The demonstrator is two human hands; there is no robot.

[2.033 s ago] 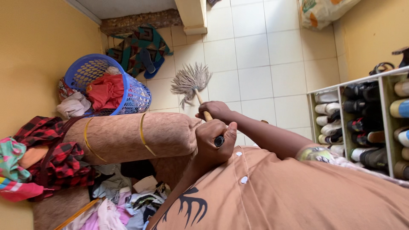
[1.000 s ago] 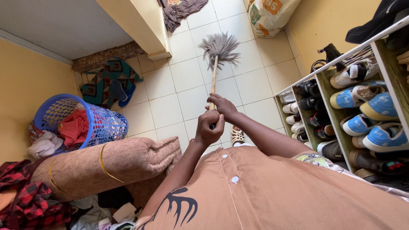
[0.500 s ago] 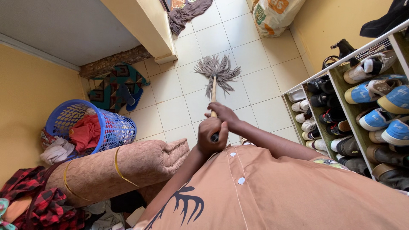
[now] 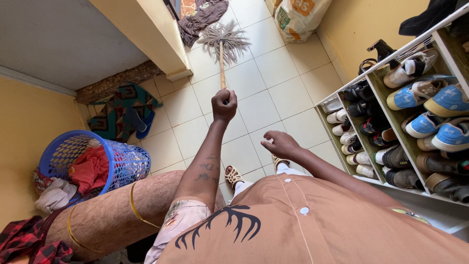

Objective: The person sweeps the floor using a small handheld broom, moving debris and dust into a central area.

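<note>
Pale floor tiles carry the mop at twelve o'clock, left hand gripping its handle at full stretch for reach, right hand loose, empty.

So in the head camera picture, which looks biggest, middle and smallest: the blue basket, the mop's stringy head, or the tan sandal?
1. blue basket, clearly the biggest.
2. mop head, smaller, but it lies farther from the camera, so the gap may be exaggerated.
3. tan sandal, smallest.
The left hand grips the mop handle.

The person wore a tan shirt with white snaps, a black antler print, patterned sleeves and sandals.
</note>
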